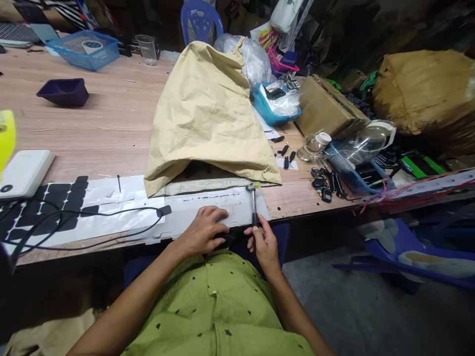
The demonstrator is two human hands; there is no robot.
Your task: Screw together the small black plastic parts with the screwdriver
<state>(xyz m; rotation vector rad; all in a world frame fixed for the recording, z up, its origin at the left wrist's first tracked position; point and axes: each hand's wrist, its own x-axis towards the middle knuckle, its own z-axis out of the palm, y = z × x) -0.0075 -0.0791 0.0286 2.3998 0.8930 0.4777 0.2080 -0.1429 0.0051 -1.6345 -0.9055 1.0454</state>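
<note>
In my right hand (264, 242) is a small hammer (254, 201) with a metal shaft and dark grip, its fingers closed round the grip. The hammer's head, with a yellowish end, is close to the front right corner of a large tan bag (208, 109). My left hand (206, 228) lies at the table's front edge on a whitish sheet (178, 212), fingers bent but apart, with no held object visible. A dark shape lies under its fingertips, too shadowed to name. The bag's mouth gapes toward me, dark inside.
Black pads on a backing sheet (67, 202), a looped black cable (111, 242) and a white box (25, 170) are on the left. Farther back are a dark tray (65, 93) and blue basket (89, 49). Small black parts (286, 160) and a glass jar (313, 146) are right.
</note>
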